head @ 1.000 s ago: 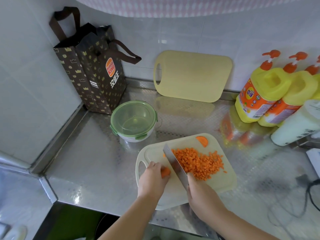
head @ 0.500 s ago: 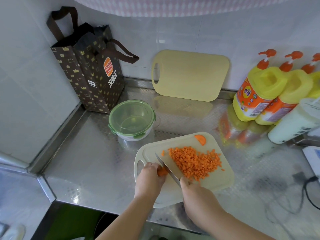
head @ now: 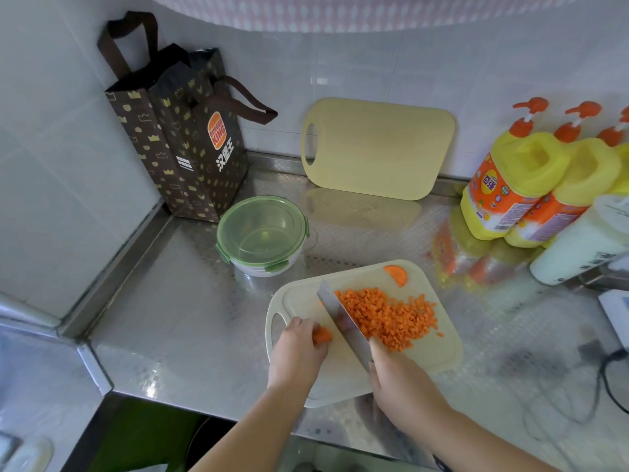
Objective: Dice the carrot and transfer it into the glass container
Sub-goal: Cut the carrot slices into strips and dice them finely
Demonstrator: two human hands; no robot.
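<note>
A short orange stub of carrot [head: 321, 334] lies on the near left part of a pale cream plastic cutting board [head: 439, 356], mostly hidden under the left hand [head: 296, 345], whose grip is curled over it with only the cut end showing. Just right of the stub stands the broad steel blade of a kitchen knife [head: 340, 318], angled away from the person; the right hand [head: 398, 379] has its grip clamped round the handle, which it hides entirely. Beyond the blade a heap of small orange carrot dice [head: 384, 316] covers the middle of the board, and a half-round carrot end slice [head: 396, 274] sits apart at the far edge. The round glass container [head: 262, 233], closed by a translucent green clip lid, stands on the steel desk [head: 190, 318] just behind the board's left corner. Behind it a brown paper bag with gold crowns [head: 180, 137] fills the corner, and a yellow cutting board [head: 377, 148] leans on the tiled wall. Yellow pump bottles [head: 520, 182] at the right are cut off by the frame edge, their labels too blurred to read.
</note>
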